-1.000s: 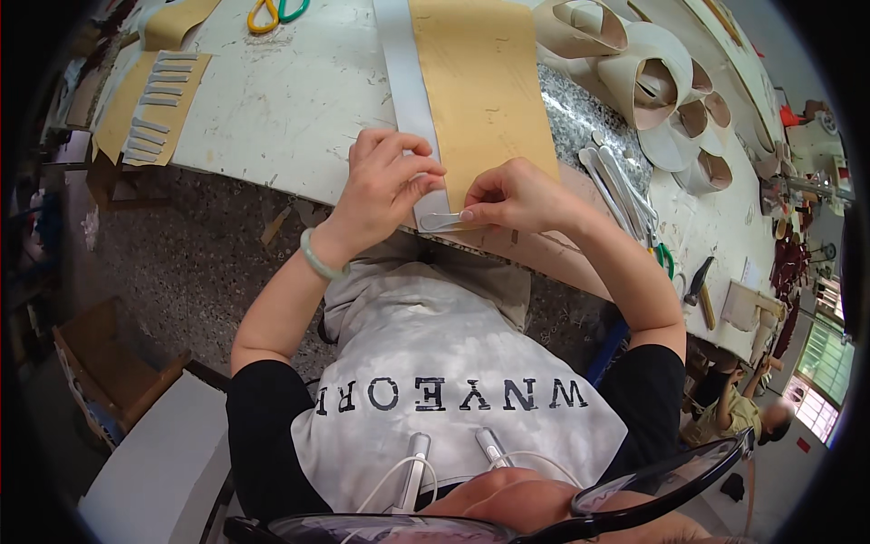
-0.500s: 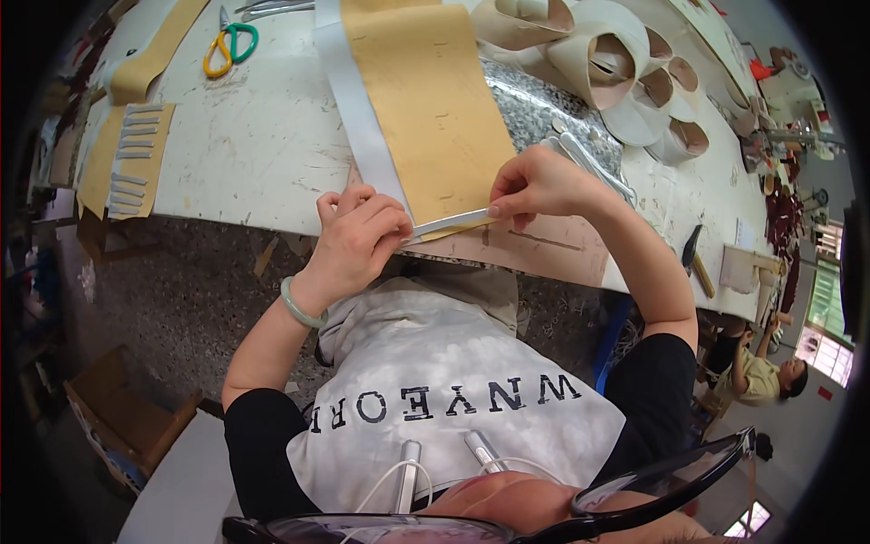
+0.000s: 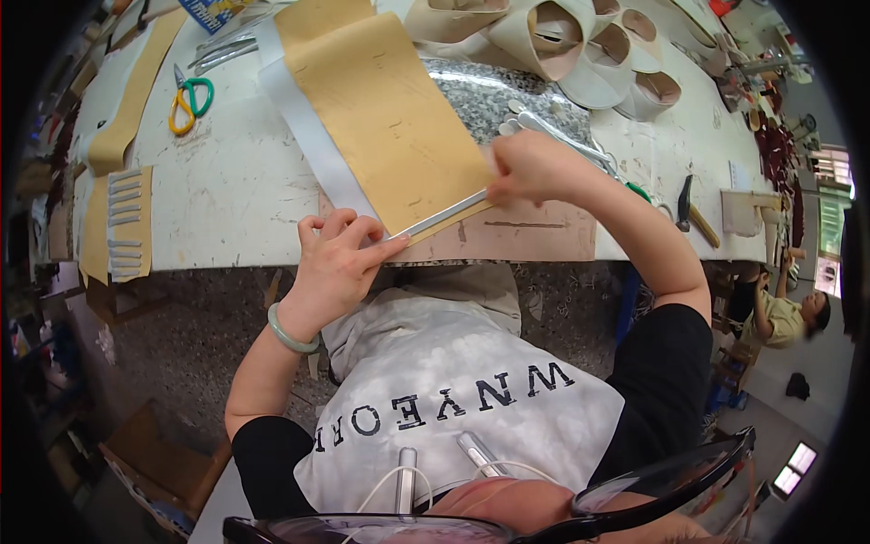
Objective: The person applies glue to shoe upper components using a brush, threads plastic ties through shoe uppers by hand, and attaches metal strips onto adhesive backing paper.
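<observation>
A narrow silver-grey strip lies slantwise along the near edge of a tan sheet. My left hand, palm down with fingers spread, presses one fingertip on the strip's left end. At the other end my right hand is closed on the strip; motion smears its fingertips, and the knuckles hide that end. Under the tan sheet a white sheet shows along its left side. Both sheets rest partly on a pinkish-brown board at the table's near edge.
Yellow-and-green-handled scissors lie far left, above a tan piece bearing several grey strips. Behind my right hand are a speckled stone slab, metal tools and curved pale pieces. A hammer lies right. Another person sits beyond.
The sheets and strip appear further left and more slanted as the view shifts. My left hand's fingers have opened from a pinch, with one fingertip on the strip. My right hand has blurred.
</observation>
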The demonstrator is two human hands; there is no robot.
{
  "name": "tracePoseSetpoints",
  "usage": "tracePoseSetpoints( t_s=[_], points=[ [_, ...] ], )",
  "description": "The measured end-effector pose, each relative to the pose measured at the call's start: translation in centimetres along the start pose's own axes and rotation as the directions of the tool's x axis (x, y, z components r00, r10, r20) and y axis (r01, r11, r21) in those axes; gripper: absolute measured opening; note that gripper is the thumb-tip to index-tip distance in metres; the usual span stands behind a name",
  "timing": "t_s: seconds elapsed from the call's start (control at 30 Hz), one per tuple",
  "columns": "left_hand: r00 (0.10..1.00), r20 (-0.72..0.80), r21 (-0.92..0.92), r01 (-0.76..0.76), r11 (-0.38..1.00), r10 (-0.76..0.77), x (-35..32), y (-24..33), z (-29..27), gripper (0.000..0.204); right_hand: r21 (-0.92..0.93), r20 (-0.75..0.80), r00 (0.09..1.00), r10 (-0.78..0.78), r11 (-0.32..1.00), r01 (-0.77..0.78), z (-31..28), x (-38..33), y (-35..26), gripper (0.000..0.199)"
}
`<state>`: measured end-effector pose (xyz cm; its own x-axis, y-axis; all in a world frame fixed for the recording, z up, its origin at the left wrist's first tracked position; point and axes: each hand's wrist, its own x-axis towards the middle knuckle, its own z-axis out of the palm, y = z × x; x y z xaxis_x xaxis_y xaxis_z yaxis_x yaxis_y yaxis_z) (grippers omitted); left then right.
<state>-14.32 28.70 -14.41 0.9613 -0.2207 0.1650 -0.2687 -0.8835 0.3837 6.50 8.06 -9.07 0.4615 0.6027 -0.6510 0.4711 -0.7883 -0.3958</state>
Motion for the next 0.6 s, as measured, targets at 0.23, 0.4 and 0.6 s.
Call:
tracePoseSetpoints(
  t_s=[0.23,0.4,0.6],
  points=[
    [0.999,-0.052,-0.154,0.007,0.988,-0.015,-0.4,-0.1,0.3,0.036,-0.033,-0.741,0.659,-0.133,0.986,0.162,2.3,-2.9,7.0,0.017],
    [0.999,-0.03,-0.103,0.02,0.994,-0.024,-0.5,0.6,0.0,0.035,-0.24,-0.885,0.386,-0.261,0.965,0.103,4.7,-0.1,7.1,0.02],
    [0.989,-0.083,-0.178,0.105,0.978,-0.121,1.8,2.0,-0.7,0.025,-0.142,-0.878,0.418,-0.234,0.96,0.239,4.7,1.4,9.5,0.02]
  ],
)
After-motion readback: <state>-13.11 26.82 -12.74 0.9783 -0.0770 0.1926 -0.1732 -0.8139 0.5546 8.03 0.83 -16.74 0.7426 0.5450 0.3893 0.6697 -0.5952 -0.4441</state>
